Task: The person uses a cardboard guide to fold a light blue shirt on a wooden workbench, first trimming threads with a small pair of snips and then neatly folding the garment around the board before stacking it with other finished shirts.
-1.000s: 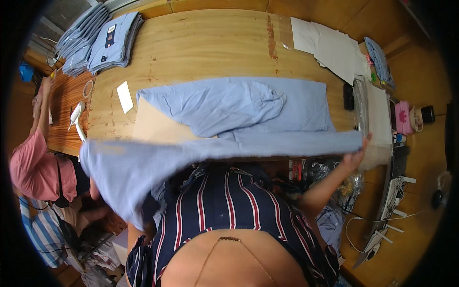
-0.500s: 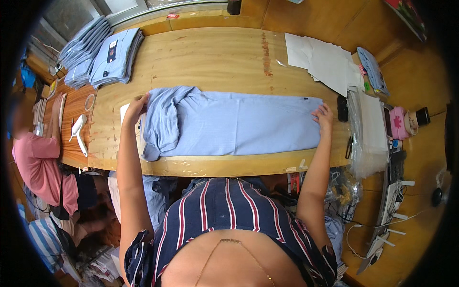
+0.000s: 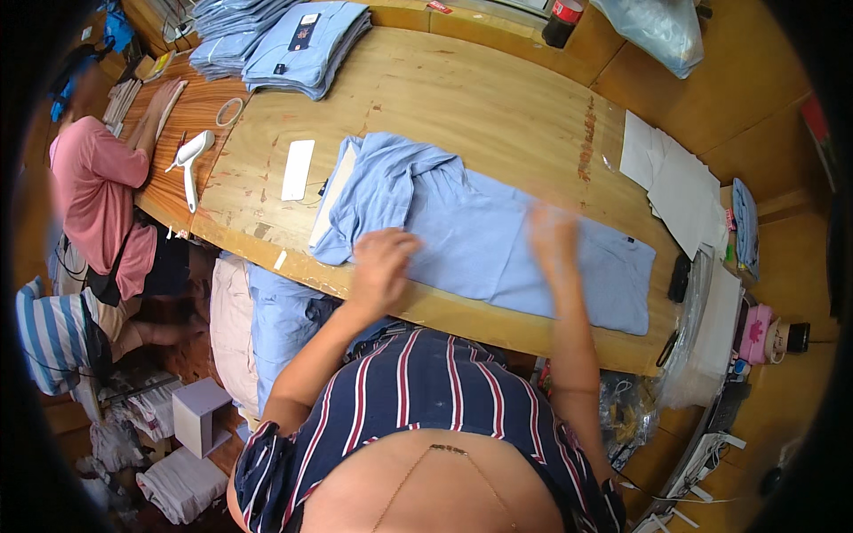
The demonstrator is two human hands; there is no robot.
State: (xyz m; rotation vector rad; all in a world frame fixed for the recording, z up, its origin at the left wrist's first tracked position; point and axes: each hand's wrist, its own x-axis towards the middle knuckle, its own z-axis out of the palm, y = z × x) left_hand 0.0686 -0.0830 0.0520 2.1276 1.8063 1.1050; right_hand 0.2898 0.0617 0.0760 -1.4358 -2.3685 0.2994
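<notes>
Cloth, a light-blue garment (image 3: 475, 244), lies along the near edge of the table (image 3: 471, 98), its bunched left end over a pale board (image 3: 335, 194). The left hand (image 3: 382, 266), fingers half curled, and the blurred right hand (image 3: 554, 238) are over it; neither's grip can be told. Uneven pressure might crease it or skew the board; a tug toward that edge might drag both off.

Wearer's bare hands (image 3: 382, 266): two; spread light-blue cloth garment (image 3: 466, 240): one; stacks of folded light-blue garments (image 3: 333, 49): two; white long-handled plastic tool (image 3: 190, 178): one; pale tape ring (image 3: 219, 115): one; dark red-labelled bottle (image 3: 562, 25): one.
</notes>
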